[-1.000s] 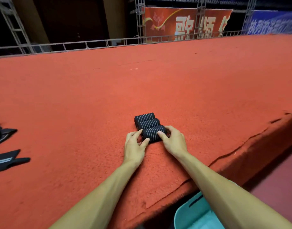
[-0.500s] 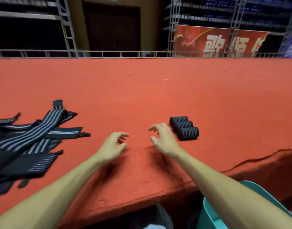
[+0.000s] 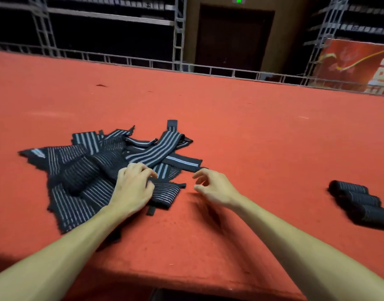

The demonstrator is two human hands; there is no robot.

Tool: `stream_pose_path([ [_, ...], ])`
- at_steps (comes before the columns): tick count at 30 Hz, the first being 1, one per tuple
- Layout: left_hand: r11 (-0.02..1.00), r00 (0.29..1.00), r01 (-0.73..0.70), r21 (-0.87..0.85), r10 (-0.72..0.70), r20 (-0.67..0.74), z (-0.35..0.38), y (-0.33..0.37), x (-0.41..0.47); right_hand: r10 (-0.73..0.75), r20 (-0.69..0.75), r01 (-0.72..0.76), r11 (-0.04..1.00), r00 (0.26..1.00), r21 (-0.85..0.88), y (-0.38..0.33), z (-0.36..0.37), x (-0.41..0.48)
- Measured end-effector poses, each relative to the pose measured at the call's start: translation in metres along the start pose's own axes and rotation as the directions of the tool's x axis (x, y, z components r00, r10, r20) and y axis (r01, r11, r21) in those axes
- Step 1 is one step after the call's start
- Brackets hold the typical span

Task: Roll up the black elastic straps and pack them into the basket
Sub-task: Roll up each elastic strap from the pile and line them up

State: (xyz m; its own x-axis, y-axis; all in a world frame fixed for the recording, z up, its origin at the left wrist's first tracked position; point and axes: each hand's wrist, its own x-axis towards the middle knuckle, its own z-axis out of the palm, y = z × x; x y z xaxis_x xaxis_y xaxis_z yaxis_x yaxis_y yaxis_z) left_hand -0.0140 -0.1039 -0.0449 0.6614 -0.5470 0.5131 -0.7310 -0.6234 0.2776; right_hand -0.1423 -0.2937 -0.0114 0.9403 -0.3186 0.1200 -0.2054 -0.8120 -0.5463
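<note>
A pile of loose black elastic straps (image 3: 95, 168) with grey stripes lies on the red carpeted platform (image 3: 251, 131), left of centre. My left hand (image 3: 132, 187) rests on the pile's near right side, its fingers curled over the edge of a folded strap (image 3: 165, 193). Just right of the pile, my right hand (image 3: 215, 187) hovers above the carpet with loosely bent fingers, holding nothing. Three rolled straps (image 3: 358, 203) lie side by side at the far right. No basket is in view.
The platform's front edge (image 3: 186, 276) runs below my forearms. A metal railing (image 3: 208, 69) and truss towers border the far side, with a dark door and a red banner (image 3: 356, 66) behind.
My view has swung left, so the rolled straps now sit at the right edge. Both hands have left the rolls and moved to the loose pile, where the left one has landed.
</note>
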Motion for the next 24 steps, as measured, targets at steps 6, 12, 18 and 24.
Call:
stream_pose_path([
  [6, 0.970, 0.974, 0.217, -0.106, -0.222, -0.035, 0.015, -0.039, -0.001, -0.015, -0.068, 0.023, 0.992, 0.998, 0.123, -0.030, 0.035, 0.055],
  [12, 0.853, 0.934, 0.282, -0.440, -0.349, -0.078, 0.010, -0.041, 0.001, 0.247, 0.060, -0.253, 0.909, 0.967, 0.330, -0.061, 0.080, 0.110],
  [18, 0.854, 0.941, 0.263, -0.449, -0.329, -0.074, 0.008, -0.043, 0.001, 0.444, 0.032, -0.403, 0.780, 0.896, 0.479, -0.082, 0.101, 0.130],
  [24, 0.928, 0.968, 0.193, -0.320, -0.233, -0.091, 0.010, -0.044, -0.004, 0.478, -0.160, -0.252, 0.685, 0.864, 0.684, -0.084, 0.064, 0.127],
])
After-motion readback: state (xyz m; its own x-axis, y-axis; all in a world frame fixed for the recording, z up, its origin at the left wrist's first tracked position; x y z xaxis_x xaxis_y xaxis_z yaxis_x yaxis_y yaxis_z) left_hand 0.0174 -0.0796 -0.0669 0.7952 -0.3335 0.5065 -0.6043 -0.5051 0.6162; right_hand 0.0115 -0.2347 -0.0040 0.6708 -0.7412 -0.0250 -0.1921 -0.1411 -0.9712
